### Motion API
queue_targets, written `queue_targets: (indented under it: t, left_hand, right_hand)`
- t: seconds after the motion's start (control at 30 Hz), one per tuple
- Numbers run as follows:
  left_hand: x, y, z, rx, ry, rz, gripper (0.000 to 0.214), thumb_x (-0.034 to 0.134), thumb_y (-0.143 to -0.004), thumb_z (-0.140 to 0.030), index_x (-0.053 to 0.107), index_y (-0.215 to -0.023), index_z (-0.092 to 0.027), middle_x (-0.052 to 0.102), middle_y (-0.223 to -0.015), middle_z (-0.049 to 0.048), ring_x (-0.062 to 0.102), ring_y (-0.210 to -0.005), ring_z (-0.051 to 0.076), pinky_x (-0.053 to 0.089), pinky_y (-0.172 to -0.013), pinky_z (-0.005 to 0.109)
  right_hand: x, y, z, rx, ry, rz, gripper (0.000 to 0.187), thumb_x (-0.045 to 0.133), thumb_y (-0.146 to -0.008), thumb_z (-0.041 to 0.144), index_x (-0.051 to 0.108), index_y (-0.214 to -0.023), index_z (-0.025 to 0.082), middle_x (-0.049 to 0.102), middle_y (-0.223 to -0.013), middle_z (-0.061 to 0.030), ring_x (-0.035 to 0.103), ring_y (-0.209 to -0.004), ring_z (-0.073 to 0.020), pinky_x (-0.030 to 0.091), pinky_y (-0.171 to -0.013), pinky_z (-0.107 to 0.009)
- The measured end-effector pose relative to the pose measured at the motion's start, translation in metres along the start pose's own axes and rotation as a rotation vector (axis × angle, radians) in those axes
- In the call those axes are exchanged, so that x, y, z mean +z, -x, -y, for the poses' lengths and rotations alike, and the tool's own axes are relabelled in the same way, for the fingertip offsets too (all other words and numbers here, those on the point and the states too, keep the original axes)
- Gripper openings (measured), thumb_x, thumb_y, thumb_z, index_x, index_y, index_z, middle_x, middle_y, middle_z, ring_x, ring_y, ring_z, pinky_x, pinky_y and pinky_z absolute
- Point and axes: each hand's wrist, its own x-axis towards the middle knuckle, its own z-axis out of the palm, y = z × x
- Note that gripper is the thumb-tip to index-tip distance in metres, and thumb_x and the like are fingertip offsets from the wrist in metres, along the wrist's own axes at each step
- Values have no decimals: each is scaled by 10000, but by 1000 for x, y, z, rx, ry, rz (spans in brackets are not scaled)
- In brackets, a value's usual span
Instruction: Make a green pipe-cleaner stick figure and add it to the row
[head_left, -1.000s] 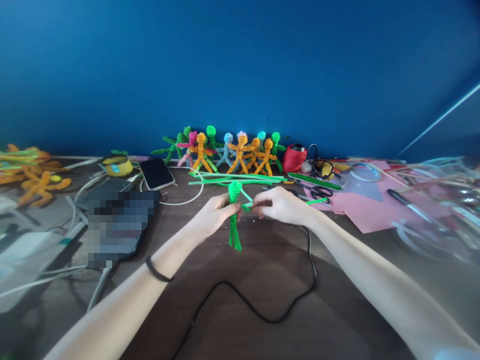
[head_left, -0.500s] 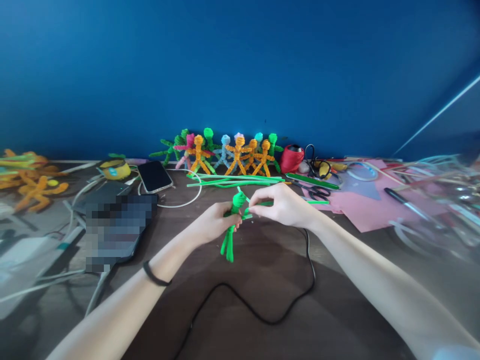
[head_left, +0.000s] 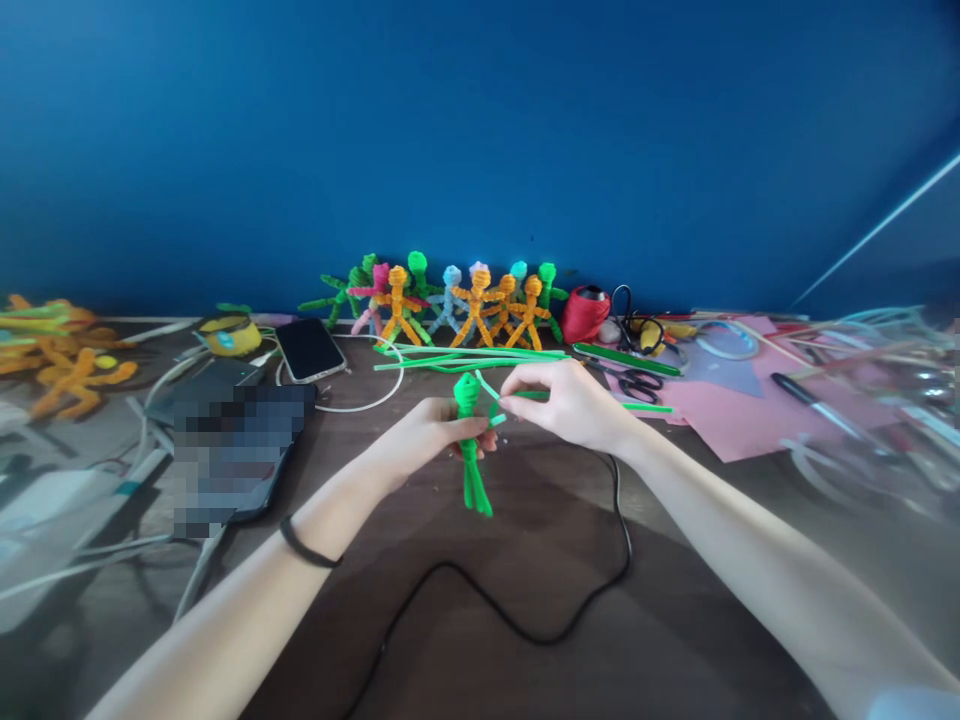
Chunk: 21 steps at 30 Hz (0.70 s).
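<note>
My left hand (head_left: 427, 436) is closed round the middle of a green pipe-cleaner figure (head_left: 471, 470), held upright above the dark wooden table (head_left: 525, 640). The figure's round head pokes out above my fingers and its two legs hang below them. My right hand (head_left: 571, 402) pinches a loose green pipe-cleaner strand (head_left: 489, 388) that runs from the figure's body up and to the right. Both hands touch the figure just in front of a bundle of straight green pipe cleaners (head_left: 472, 358).
A row of finished pipe-cleaner figures (head_left: 457, 305) leans on the blue wall. A phone (head_left: 311, 349), a blurred device (head_left: 232, 450) and white cables lie left. A red spool (head_left: 587, 314), scissors (head_left: 637, 384) and pink paper (head_left: 720, 410) lie right. A black cable (head_left: 525, 625) loops in front.
The figure tilted left half a second ago and now stands upright again. My right hand has lifted slightly and pulled the loose strand up and to the right.
</note>
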Motion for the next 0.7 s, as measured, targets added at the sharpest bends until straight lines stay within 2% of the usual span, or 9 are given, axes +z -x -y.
queue_targets:
  t: [0.17, 0.3, 0.5, 0.7]
  left_hand:
    - [-2, -1, 3, 16, -36, 6, 200, 548, -736, -307, 641, -697, -135, 658, -725, 46, 592, -721, 171, 432, -718, 302]
    - [-2, -4, 6, 39, -61, -76, 174, 550, -720, -274, 633, -668, -130, 641, -690, 38, 571, -684, 159, 420, -689, 296]
    - [-5, -4, 3, 35, 17, -187, 145, 569, -695, -273, 608, -657, -138, 615, -625, 5, 536, -623, 131, 395, -639, 268]
    - [-12, -2, -4, 71, 32, -227, 98, 610, -654, -251, 626, -670, -156, 644, -638, 1, 574, -698, 160, 408, -724, 289]
  right_hand:
    - [3, 1, 3, 24, -17, 20, 100, 554, -776, 205, 619, -730, 144, 623, -635, 4, 536, -574, -88, 384, -595, -220]
    - [7, 4, 9, 12, -52, 84, 97, 537, -787, 192, 611, -742, 146, 628, -627, 11, 527, -559, -81, 374, -576, -209]
    - [10, 6, 8, 10, -120, 228, 143, 518, -817, 247, 622, -797, 151, 640, -620, 6, 543, -571, -85, 388, -586, -200]
    - [12, 3, -4, 57, -100, 287, 144, 506, -807, 206, 635, -776, 150, 647, -644, -1, 532, -589, -88, 373, -569, -198]
